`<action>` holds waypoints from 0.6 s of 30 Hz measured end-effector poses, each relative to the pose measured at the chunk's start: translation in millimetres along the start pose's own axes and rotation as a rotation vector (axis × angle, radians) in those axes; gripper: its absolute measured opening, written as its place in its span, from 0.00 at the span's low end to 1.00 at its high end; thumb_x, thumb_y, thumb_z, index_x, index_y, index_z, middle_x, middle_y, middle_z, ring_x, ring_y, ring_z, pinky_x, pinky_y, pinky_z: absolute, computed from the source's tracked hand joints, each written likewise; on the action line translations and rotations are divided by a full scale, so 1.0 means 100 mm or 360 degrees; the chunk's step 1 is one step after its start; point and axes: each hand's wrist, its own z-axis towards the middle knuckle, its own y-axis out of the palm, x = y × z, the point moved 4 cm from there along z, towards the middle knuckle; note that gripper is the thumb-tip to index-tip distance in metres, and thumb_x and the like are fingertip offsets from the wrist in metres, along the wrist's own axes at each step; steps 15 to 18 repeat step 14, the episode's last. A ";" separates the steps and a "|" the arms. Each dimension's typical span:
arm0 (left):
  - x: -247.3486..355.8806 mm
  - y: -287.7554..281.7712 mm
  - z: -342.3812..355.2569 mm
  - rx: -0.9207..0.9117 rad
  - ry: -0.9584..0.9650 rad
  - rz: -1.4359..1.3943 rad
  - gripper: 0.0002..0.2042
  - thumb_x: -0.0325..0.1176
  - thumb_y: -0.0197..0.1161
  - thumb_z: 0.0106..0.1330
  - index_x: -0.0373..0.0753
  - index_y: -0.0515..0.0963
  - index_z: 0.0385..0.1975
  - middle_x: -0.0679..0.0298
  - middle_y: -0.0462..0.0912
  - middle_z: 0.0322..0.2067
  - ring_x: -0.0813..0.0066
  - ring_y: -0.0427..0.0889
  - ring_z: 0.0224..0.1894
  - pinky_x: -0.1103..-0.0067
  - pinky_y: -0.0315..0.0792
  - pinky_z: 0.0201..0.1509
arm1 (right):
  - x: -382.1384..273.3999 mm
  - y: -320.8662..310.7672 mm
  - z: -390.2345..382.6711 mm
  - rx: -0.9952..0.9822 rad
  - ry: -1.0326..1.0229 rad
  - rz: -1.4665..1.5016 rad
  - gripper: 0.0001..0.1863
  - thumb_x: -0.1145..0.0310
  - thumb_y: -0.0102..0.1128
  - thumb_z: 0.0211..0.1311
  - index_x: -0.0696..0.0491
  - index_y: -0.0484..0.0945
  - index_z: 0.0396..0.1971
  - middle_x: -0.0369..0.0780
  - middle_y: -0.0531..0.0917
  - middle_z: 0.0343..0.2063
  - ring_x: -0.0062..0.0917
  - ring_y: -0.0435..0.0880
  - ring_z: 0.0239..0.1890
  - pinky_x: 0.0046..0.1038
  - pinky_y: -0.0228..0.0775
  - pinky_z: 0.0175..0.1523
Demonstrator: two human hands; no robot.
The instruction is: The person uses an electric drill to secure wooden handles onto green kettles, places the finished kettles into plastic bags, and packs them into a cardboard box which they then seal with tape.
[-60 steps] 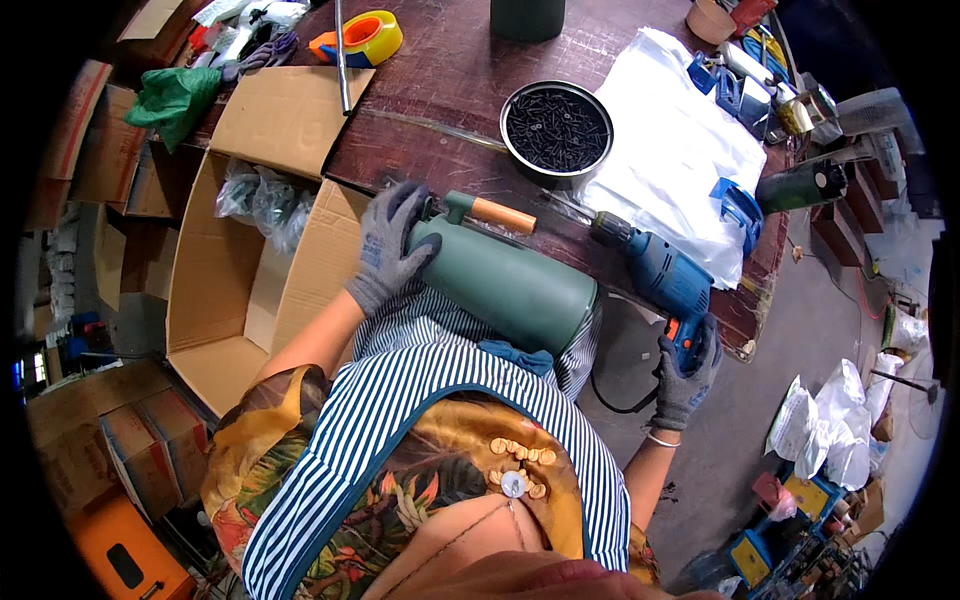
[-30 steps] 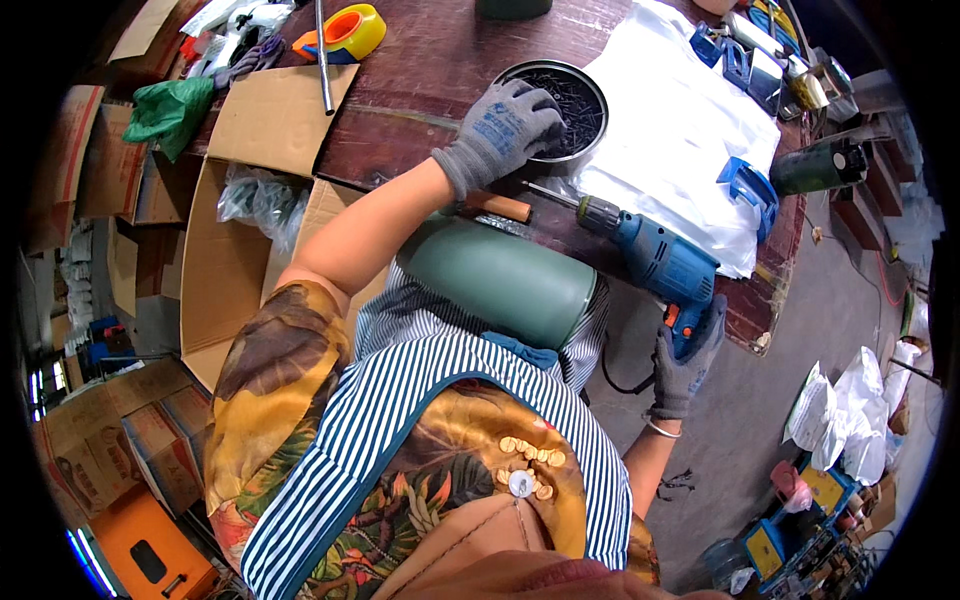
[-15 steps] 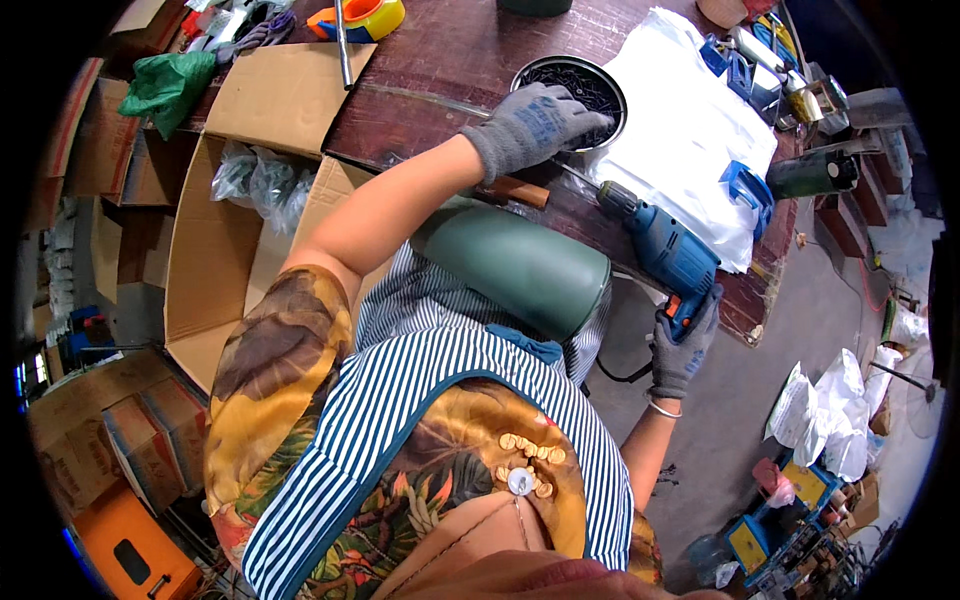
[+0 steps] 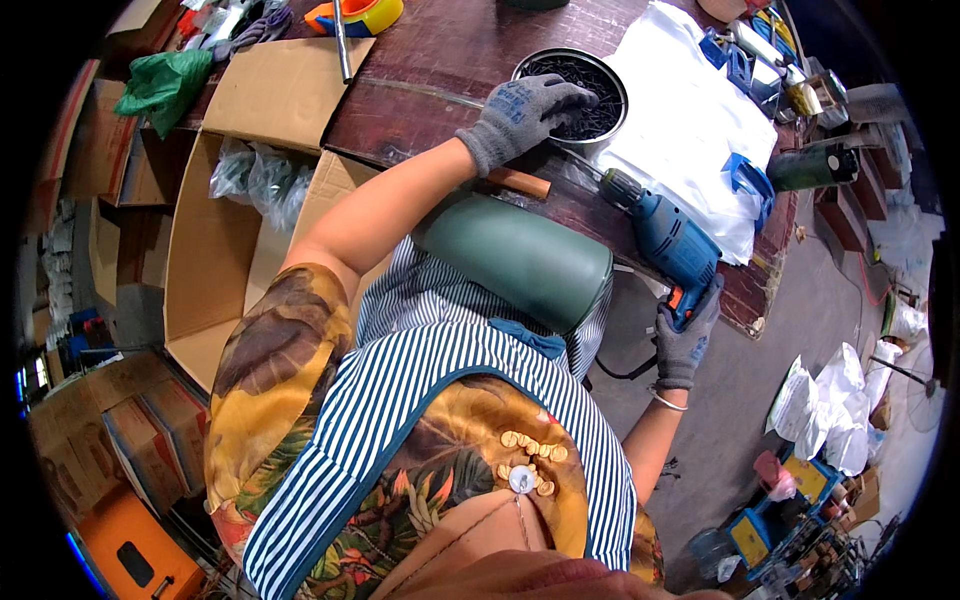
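My left hand, in a grey glove, reaches over the near left rim of a round tin of thin black screws. Its fingers are bent and pressed together over them; the fingertips and whatever they hold are hidden. My right hand, also gloved, grips the handle of a blue power drill. The drill's chuck and long bit point toward the tin, above the table edge. Across my lap lies a dark green cylinder, its rounded end to the right.
A brown table bears white sheeting, a short wooden stick, a metal rod and tape rolls. Left of me stands an open cardboard box with clear plastic bags inside. A blue clamp-like tool sits at right.
My left hand has drawn back slightly to the left across the tin, uncovering more screws. The drill in my right hand has shifted up a little.
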 end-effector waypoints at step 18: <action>0.07 -0.14 0.04 0.0126 -0.0036 -0.0131 0.21 0.28 0.65 0.59 0.45 0.78 0.56 0.59 0.83 0.53 0.64 0.82 0.55 0.69 0.76 0.61 | -0.10 0.01 -0.06 -0.0052 0.0088 0.0015 0.54 0.72 0.69 0.45 0.54 0.49 0.74 0.50 0.57 0.71 0.47 0.57 0.71 0.41 0.52 0.73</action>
